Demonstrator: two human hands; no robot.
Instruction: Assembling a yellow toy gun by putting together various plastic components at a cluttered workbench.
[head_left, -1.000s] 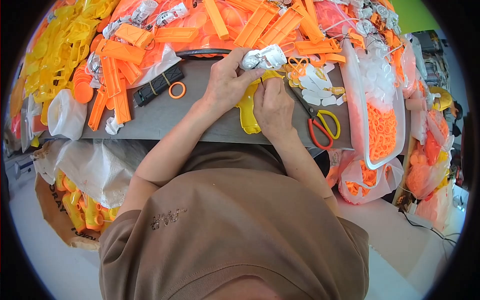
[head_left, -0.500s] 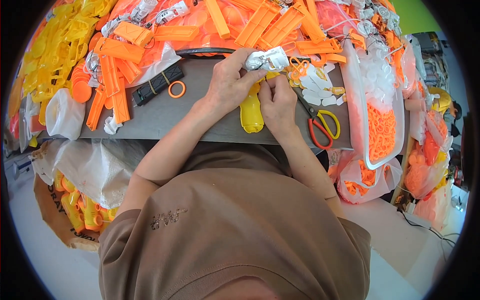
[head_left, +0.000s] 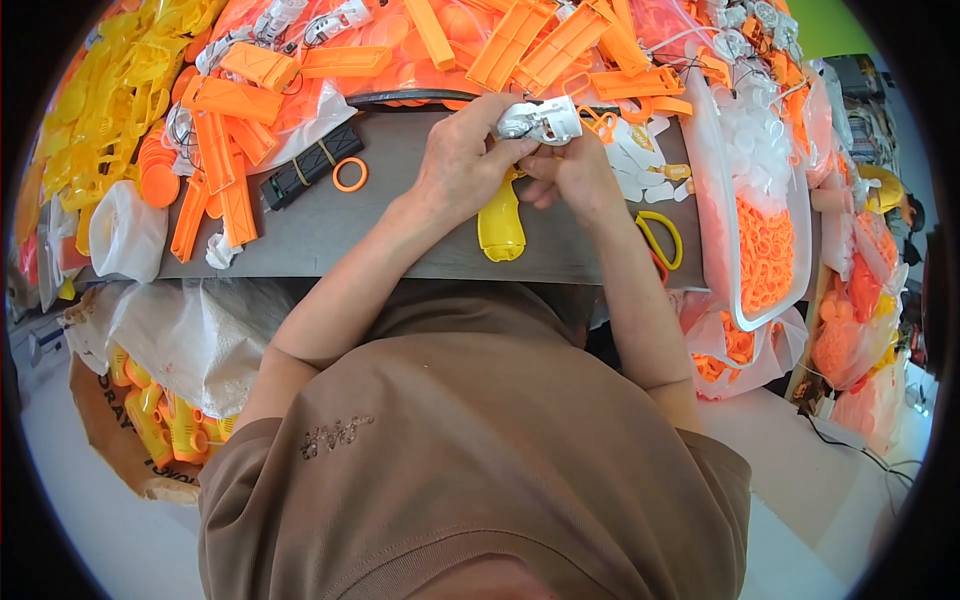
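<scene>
A white plastic mechanism, with a rounded clear-grey end, is up over the near part of the table between my hands. My left hand grips its left end, thumb in front. My right hand is closed at its right end and underside, the fingers curled and partly hidden. Below it a yellow hollow handle-shaped shell points towards me; its upper end is hidden by my fingers. Scissors with yellow and red loops lie by my right wrist, mostly covered by the forearm.
Orange plastic casings pile along the back and left, beside yellow parts. A black block with a rubber band and an orange ring lie left. White label pieces and a clear tub of orange rings stand right.
My right hand has moved up and right, from beside the yellow shell to the white mechanism, and its forearm now covers much of the scissors. My left hand keeps its hold.
</scene>
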